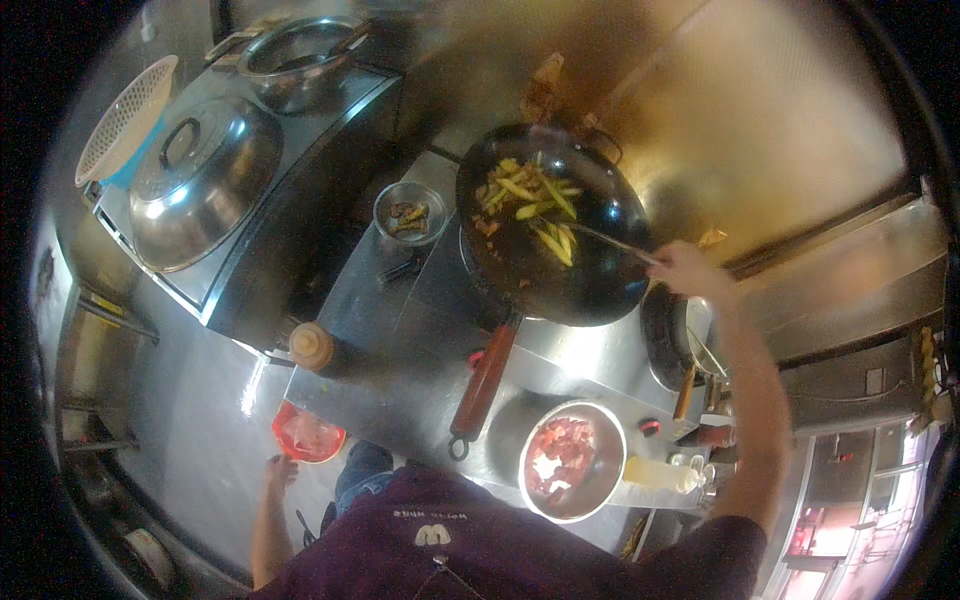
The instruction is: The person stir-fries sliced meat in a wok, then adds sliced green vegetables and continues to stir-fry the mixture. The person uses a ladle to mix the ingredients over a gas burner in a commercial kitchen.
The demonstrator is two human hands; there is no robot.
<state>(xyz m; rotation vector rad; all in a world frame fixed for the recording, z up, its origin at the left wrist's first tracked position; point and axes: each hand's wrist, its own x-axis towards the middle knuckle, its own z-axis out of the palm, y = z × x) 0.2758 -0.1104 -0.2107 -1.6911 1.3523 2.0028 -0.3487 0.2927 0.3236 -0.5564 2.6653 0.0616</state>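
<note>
My right hand (690,270) grips the end of a thin metal utensil (611,241), whose far end reaches into the food in a black wok (592,289). Green and yellow vegetable strips (555,196) lie in the wok with small brown pieces. The wok's reddish-brown handle (487,382) points down towards me. At the lower left, my left hand (281,471) holds a red bowl or basket (330,450) by its rim, with something pale, perhaps a plastic bag, inside.
A steel bowl of raw meat (611,487) and a squeeze bottle (660,475) stand near me. Left of the wok are a glass bowl (411,236) and a capped container (311,346). A domed lid (225,202), a steel pot (292,82) and a white colander (124,124) sit further left.
</note>
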